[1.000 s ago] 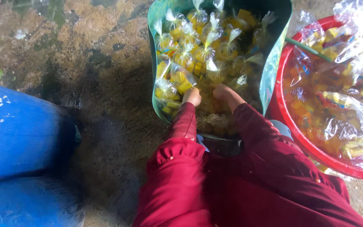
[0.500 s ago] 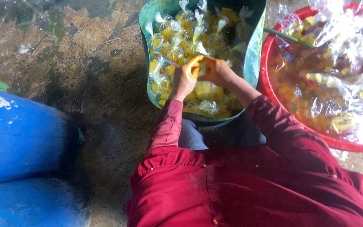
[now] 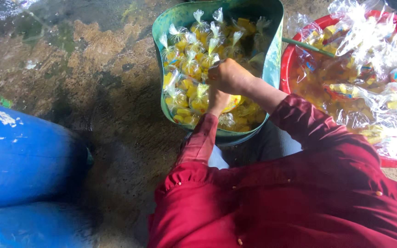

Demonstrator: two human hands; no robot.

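A green tub [image 3: 272, 64] in front of me is filled with several small clear bags of yellow pieces [image 3: 189, 64], each tied at the top. Both my hands are over the tub's near side. My right hand [image 3: 228, 76] is closed in a fist on the neck of one small bag [image 3: 234, 102] of yellow pieces. My left hand [image 3: 218, 100] sits just below it, under the right hand, gripping the same bag's body. Dark red sleeves cover both my arms.
A red basin [image 3: 286, 59] at the right holds liquid, yellow pieces and a heap of clear plastic bags [image 3: 368, 36]; a green stick [image 3: 306, 47] lies across its rim. Blue barrels [image 3: 24, 156] lie at the left. The concrete floor [image 3: 93, 69] is wet and stained.
My hands have come up from deep in the tub's near side and joined on one bag, the right now above the left. The view has shifted slightly.
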